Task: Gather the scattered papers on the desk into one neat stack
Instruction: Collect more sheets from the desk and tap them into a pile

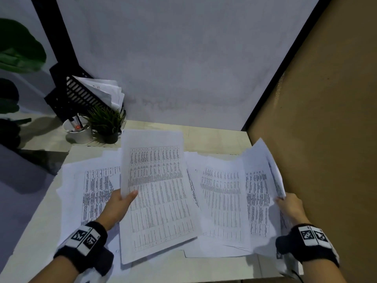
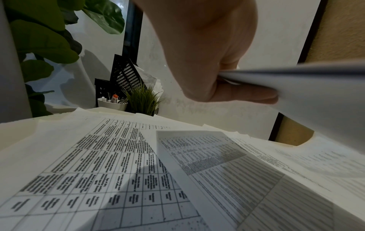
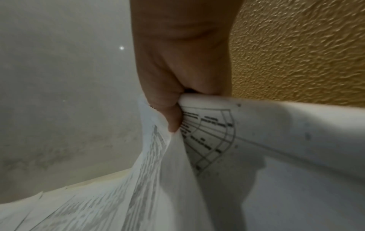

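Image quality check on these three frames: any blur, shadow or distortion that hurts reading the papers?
Head view: dim, wide-angle bend at the edges, table print on the lifted sheet resolvable but not readable. Left wrist view: the left hand and its pinched sheet are out of focus; its shadow falls across the sharper papers on the desk. Right wrist view: soft overall, the right hand crumples blurred sheets.

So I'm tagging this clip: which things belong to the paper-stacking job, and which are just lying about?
Job:
- white printed table sheet, pinched by left hand
- curled printed sheets, gripped by right hand
- loose printed papers on desk

Lying about:
- white pen cup
- small green potted plant
- black slotted file tray
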Action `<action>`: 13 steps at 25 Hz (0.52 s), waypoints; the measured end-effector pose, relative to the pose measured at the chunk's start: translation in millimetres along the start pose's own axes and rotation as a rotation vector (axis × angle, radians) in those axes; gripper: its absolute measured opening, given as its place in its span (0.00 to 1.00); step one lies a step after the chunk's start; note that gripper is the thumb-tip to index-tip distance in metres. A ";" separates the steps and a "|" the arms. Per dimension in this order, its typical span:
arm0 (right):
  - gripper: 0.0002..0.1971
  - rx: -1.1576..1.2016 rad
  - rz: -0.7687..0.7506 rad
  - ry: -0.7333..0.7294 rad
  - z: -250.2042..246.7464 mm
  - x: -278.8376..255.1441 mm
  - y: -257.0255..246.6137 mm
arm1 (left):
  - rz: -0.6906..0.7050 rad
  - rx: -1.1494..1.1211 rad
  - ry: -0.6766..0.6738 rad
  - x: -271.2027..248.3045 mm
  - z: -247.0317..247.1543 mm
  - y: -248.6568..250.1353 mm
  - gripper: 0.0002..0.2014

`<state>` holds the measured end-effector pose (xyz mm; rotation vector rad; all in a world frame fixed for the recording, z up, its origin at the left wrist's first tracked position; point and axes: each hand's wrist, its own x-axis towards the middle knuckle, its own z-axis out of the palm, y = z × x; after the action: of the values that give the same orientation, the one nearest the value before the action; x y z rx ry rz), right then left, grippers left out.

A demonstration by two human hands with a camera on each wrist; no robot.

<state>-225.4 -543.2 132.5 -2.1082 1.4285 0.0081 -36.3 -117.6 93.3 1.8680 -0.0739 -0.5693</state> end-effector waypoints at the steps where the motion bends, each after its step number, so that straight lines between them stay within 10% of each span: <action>1: 0.17 0.001 0.018 0.014 -2.3 -2.0 4.2 | 0.007 -0.006 -0.003 -2.4 0.0 0.4 0.16; 13: 0.17 0.313 0.100 0.469 -95.3 -50.6 14.8 | 0.061 -0.084 -0.049 -30.4 6.9 24.5 0.07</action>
<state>-289.0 -548.6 220.8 -1.8459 1.6684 -0.6668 -60.6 -123.0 124.2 1.7646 -0.1371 -0.5678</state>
